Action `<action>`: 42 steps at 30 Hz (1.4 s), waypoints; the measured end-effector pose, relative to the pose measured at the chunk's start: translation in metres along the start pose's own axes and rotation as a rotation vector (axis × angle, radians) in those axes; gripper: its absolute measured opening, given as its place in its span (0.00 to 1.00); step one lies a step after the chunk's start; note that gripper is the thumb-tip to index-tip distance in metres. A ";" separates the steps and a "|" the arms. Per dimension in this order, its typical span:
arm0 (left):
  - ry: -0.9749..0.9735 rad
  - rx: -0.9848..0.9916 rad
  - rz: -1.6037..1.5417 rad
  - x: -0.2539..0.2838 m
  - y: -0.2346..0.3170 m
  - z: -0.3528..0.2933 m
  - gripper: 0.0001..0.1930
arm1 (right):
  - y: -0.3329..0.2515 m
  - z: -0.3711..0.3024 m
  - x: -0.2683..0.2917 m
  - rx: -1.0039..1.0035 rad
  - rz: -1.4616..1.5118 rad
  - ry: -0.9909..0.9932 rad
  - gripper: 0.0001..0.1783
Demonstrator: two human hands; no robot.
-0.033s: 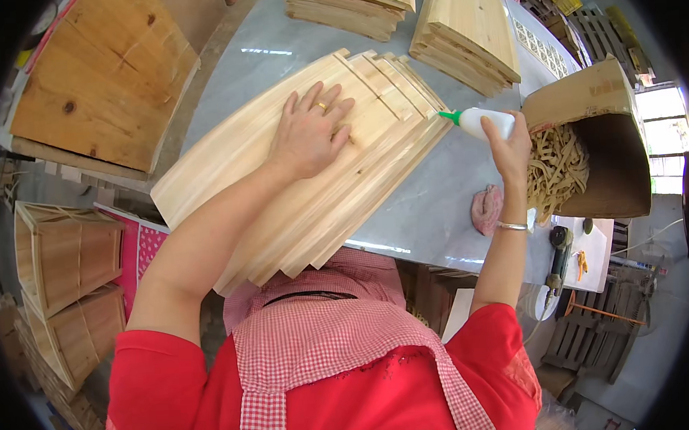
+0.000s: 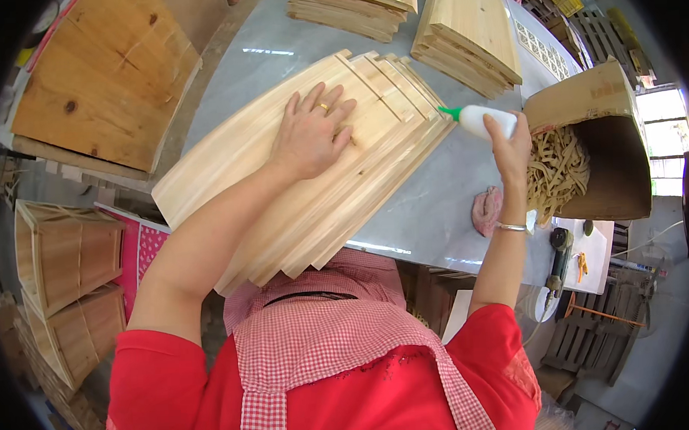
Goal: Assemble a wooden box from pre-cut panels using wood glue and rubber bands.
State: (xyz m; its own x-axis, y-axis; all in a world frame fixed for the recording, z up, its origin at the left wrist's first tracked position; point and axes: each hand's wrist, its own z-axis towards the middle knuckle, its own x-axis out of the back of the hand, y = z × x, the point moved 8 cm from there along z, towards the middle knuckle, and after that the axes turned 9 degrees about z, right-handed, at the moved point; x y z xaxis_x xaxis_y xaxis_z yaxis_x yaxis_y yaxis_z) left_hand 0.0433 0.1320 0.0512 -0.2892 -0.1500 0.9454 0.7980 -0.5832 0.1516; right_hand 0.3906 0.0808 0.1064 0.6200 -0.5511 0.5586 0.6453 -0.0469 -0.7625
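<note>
- Across the work area spreads a grey table (image 2: 420, 189), carrying everything named below.
- Fanned boards (image 2: 321, 216), pale wood, lie overlapping in steps, their lower ends apparently reaching past the table's near edge. Uneven pressure, or a nudge from the body at that overhang, could slide them out of line.
- A cardboard box (image 2: 585, 101) lies open on its side to the right, with tan strips (image 2: 559, 171) piled at its mouth; a swinging right elbow might knock it.
- The left hand (image 2: 310, 136) lies flat, palm down, fingers slightly spread on the top board, gripping nothing.
- The right hand (image 2: 511, 146) is curled around a white bottle (image 2: 483, 123), held tilted just beyond the boards' right-hand ends.
- The bottle's green tip (image 2: 449, 112) points at those ends; contact cannot be told. Too hard a squeeze could spill its contents over the wood.
</note>
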 end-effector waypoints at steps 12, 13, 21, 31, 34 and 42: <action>0.016 -0.006 -0.034 -0.002 0.002 -0.001 0.23 | -0.058 0.026 -0.127 0.121 0.079 0.033 0.32; 0.025 -0.010 -0.029 -0.001 0.002 -0.001 0.23 | -0.058 0.026 -0.124 0.119 0.078 0.033 0.32; -0.007 -0.003 0.000 -0.001 -0.001 -0.002 0.23 | -0.063 -0.010 -0.053 0.216 -0.069 -0.040 0.27; -0.014 0.012 0.004 -0.003 -0.002 -0.001 0.24 | -0.038 -0.022 -0.017 -0.048 -0.039 -0.043 0.27; -0.011 0.008 -0.003 -0.003 -0.003 -0.001 0.24 | -0.043 -0.024 -0.059 -0.180 0.381 -0.026 0.25; 0.017 0.017 -0.041 0.001 -0.003 -0.002 0.23 | -0.107 -0.005 -0.152 0.148 0.202 0.033 0.30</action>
State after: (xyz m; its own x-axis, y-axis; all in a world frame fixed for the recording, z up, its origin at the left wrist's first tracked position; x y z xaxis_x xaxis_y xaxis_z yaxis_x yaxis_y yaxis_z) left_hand 0.0399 0.1316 0.0509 -0.3302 -0.1398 0.9335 0.7940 -0.5759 0.1946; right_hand 0.2249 0.1655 0.1018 0.7297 -0.5640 0.3866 0.5695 0.1883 -0.8001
